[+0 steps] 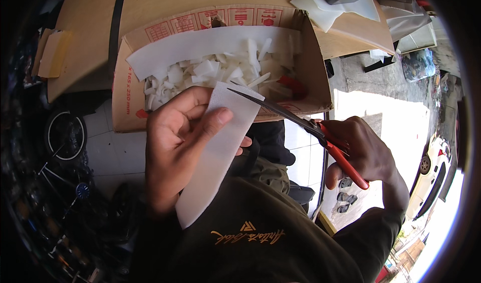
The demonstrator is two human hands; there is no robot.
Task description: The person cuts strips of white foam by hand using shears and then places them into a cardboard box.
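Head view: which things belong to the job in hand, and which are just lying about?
Job: red-handled scissors (right hand); white strip (left hand); cardboard box; white pieces inside.
Seemingly lying about: dark sandals; bluish plastic bundle at right.

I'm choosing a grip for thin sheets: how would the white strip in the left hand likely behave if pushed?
The white strip is probably light, looking thin and held in just the left hand. It likely bends under a push yet isn't limp: its free lower end runs out fairly straight. Being flat, it seems unlikely to roll.
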